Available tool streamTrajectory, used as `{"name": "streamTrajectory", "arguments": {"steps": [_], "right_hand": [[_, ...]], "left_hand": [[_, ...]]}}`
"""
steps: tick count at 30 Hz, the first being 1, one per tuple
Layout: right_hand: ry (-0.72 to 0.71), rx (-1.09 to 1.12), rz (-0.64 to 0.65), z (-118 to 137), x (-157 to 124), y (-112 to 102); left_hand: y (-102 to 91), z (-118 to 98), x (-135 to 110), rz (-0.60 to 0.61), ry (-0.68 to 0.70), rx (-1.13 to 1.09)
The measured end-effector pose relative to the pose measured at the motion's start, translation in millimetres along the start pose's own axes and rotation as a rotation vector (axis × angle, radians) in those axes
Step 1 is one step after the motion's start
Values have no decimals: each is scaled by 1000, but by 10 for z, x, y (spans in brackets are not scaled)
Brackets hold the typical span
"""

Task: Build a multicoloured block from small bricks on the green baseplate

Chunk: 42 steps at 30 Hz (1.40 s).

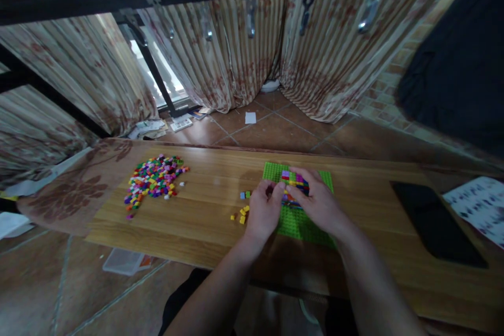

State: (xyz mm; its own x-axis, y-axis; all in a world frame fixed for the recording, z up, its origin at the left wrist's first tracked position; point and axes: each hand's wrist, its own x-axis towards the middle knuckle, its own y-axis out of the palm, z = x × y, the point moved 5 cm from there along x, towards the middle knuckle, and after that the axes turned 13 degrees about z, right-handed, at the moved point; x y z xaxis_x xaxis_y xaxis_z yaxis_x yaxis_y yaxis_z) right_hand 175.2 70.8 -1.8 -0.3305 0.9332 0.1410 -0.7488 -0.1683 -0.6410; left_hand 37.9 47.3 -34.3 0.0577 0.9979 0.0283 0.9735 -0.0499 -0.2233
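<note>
A multicoloured structure of building bricks (296,179) sits on a green baseplate (305,227), partly covered by my fingers. My right hand (318,198) wraps over its right side, with the fingers at the back and the thumb at the front. On the left side of the structure, my left hand (264,209) has its fingers curled in a pinch. Whatever is between those fingertips is hidden. Close to the left hand lie several loose yellow bricks (243,214), a blue brick (242,195) and a green brick (248,195).
A heap of mixed small bricks (155,177) is spread on the left of the wooden table (205,220). To the right lie a dark flat tablet-like object (437,223) and a printed sheet (478,207). A clear plastic container (123,261) rests on the floor.
</note>
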Motion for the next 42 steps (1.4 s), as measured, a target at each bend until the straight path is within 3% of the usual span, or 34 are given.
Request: {"name": "streamTrajectory", "arguments": {"steps": [3, 8, 11, 17, 21, 27, 31, 35, 39, 42], "right_hand": [[16, 25, 29, -42, -6, 6], [76, 114, 23, -124, -3, -3], [109, 167, -24, -157, 8, -30], [155, 240, -89, -184, 28, -43], [139, 258, -82, -143, 34, 6], [103, 320, -96, -77, 46, 39], [102, 369, -211, -65, 23, -48], [31, 401, -272, -7, -3, -128], [-157, 373, -190, 185, -15, -143], [-263, 316, -76, 342, -35, -102]], "left_hand": [[-121, -30, 21, 2, 11, 32], [-701, 16, 97, -96, -23, 54], [-909, 81, 119, 47, -63, 171], [-856, 43, 55, 290, -91, 664], [-811, 12, 54, 280, -127, 802], [-805, 14, 50, 279, -117, 832], [-876, -30, 64, 221, -77, 627], [-918, -101, 52, 176, -28, 40], [-766, -195, -4, 281, -47, -444], [-622, -242, -45, 333, -111, -633]]}}
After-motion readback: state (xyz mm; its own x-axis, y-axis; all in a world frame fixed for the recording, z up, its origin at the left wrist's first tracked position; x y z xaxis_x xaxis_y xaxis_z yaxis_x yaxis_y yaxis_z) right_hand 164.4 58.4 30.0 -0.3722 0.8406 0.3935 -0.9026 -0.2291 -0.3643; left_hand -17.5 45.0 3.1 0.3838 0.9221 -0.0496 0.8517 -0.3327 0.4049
